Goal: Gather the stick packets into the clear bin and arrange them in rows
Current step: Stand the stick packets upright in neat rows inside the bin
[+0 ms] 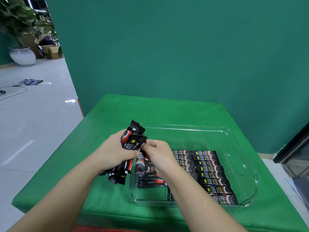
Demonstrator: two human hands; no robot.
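A: Where are the packets now?

B: In two places. A bundle (129, 148) stands in the left hand (112, 152), whose grip is clenched round the middle of it, so ends stick out above and below the fist. The rest lie flat in the bin (240, 166) on the bench (103, 118), in rows (210, 171) along its right and near side.

A: And the right hand?

B: The right hand (158, 154) meets the bundle at its upper right edge. Its grip pinches the top of one packet (143, 142), thumb and forefinger together, the other fingers curled.

A: So what does the next move turn on?

B: On axes, I'd judge. The bundle's long axis runs steeply, top tipped away and a little right. The laid packets run left to right across the bin. The pinched one would have to be drawn up and out, then turned nearly a quarter before it lies true.

A: Which hand is nearer the bin?

B: The right; it hangs over the bin's left part, above the packets there. The left hand sits just outside the left wall, over the bench.

A: Room left?

B: The far half of the bin looks bare.
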